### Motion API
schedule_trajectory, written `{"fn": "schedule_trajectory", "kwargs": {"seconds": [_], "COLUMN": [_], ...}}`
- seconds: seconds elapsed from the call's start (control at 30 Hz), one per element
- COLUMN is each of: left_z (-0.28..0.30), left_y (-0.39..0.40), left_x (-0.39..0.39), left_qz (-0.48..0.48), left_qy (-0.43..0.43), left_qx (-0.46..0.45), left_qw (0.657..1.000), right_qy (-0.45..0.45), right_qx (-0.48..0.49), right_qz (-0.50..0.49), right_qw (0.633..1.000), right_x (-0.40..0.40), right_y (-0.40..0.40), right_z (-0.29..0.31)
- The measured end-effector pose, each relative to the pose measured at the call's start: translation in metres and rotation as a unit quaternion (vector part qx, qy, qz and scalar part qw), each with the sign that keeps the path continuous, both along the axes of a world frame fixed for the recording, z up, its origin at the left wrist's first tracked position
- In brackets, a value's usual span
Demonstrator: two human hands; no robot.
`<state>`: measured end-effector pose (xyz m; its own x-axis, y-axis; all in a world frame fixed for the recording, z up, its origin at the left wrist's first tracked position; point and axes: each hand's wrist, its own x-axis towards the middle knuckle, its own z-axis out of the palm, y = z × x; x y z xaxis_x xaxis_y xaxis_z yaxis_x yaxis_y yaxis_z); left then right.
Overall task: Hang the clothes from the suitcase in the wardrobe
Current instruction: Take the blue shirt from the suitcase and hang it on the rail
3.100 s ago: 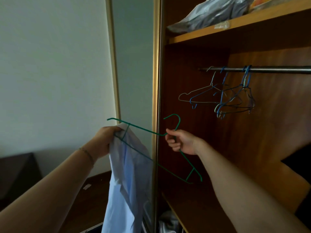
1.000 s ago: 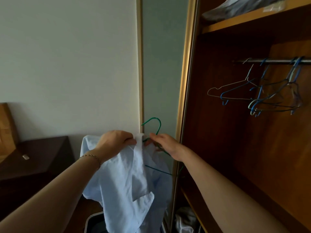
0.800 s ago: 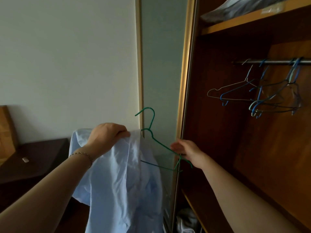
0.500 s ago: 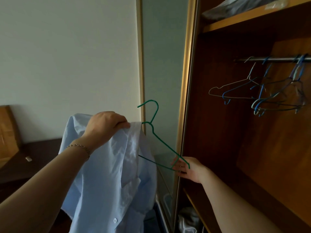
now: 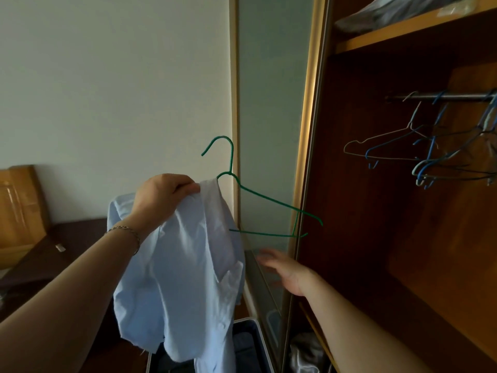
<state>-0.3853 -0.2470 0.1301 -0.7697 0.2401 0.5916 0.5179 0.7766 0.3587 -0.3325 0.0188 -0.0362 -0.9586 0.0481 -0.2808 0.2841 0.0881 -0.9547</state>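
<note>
My left hand (image 5: pixel 161 197) grips the collar of a light blue shirt (image 5: pixel 188 278) and holds it up in front of the wall. One arm of a green wire hanger (image 5: pixel 269 203) is inside the shirt; its hook and right arm stick out bare. My right hand (image 5: pixel 285 270) hangs open below the hanger's right end, blurred, touching nothing. The wardrobe (image 5: pixel 403 238) stands open on the right with a metal rail (image 5: pixel 441 97). A corner of the suitcase (image 5: pixel 250 343) shows at the bottom, under the shirt.
Several empty blue and white wire hangers (image 5: pixel 430 154) hang on the rail. A shelf (image 5: pixel 414 25) above carries a grey bag. The wardrobe's sliding door frame (image 5: pixel 306 157) stands between shirt and interior. A dark low cabinet (image 5: pixel 53 251) sits at left. Crumpled fabric (image 5: pixel 304 354) lies on the wardrobe floor.
My right hand has let go of the hanger's right end and dropped below it, fingers spread. My left hand has raised the shirt and hanger slightly.
</note>
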Motion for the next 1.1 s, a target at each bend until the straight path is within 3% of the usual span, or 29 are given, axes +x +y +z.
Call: {"fn": "schedule_trajectory", "kwargs": {"seconds": [0.07,0.23,0.4,0.53,0.7,0.77,0.9,1.1], "left_z": [0.000,-0.002,-0.007,-0.012,-0.024,-0.029,-0.043,-0.066], "left_y": [0.005,0.016,0.013,0.009,0.003,-0.009,-0.030,-0.037], "left_x": [0.004,0.011,0.014,0.014,0.008,0.005,0.002,-0.001], "left_qz": [-0.009,-0.044,-0.071,-0.085,-0.082,-0.067,0.006,0.039], "left_qy": [-0.010,-0.028,-0.054,-0.083,-0.091,-0.096,-0.095,0.018], "left_qx": [0.017,0.047,0.077,0.118,0.142,0.132,0.061,-0.037], "left_qw": [1.000,0.998,0.993,0.986,0.982,0.984,0.994,0.998], "right_qy": [0.041,0.075,0.077,0.048,0.055,0.077,0.089,0.125], "right_qx": [0.068,0.019,0.077,-0.045,0.045,0.107,0.093,0.146], "right_qz": [-0.018,-0.069,-0.108,-0.087,-0.075,-0.104,-0.224,-0.206], "right_qw": [0.997,0.995,0.988,0.994,0.995,0.986,0.966,0.959], "right_x": [-0.006,-0.018,-0.021,-0.009,-0.010,-0.014,-0.016,-0.017], "right_y": [-0.021,-0.047,-0.046,-0.047,-0.036,-0.021,0.016,0.032], "right_z": [0.004,0.006,-0.004,-0.007,-0.025,-0.025,-0.017,0.007]}}
